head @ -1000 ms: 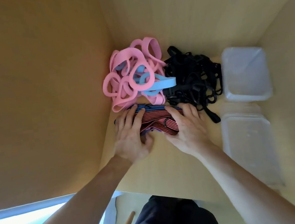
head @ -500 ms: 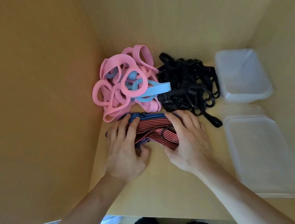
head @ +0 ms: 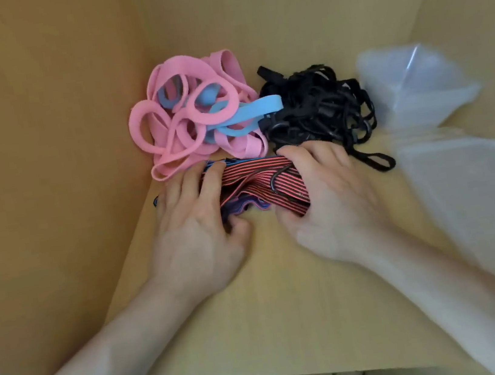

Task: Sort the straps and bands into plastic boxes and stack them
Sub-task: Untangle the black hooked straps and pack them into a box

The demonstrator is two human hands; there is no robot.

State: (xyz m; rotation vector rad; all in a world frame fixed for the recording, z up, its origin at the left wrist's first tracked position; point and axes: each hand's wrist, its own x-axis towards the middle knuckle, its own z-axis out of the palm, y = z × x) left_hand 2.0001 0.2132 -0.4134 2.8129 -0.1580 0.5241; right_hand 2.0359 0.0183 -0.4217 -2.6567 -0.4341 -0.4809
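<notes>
A bundle of red-and-black striped straps, with blue-striped ones under it and a dark metal hook on top, lies on the wooden shelf. My left hand grips its left end, fingers over the top and thumb tucked under. My right hand grips the right end the same way. Behind lies a heap of pink and light-blue bands, and to its right a tangle of black straps.
Two clear plastic boxes stand at the right, one at the back and one nearer, both blurred. Wooden walls close the shelf at left, back and right. The shelf's front edge runs along the bottom.
The view has dropped closer to the shelf. Both hands have closed in on the striped bundle, thumbs tucking under it. The piles and boxes have not moved.
</notes>
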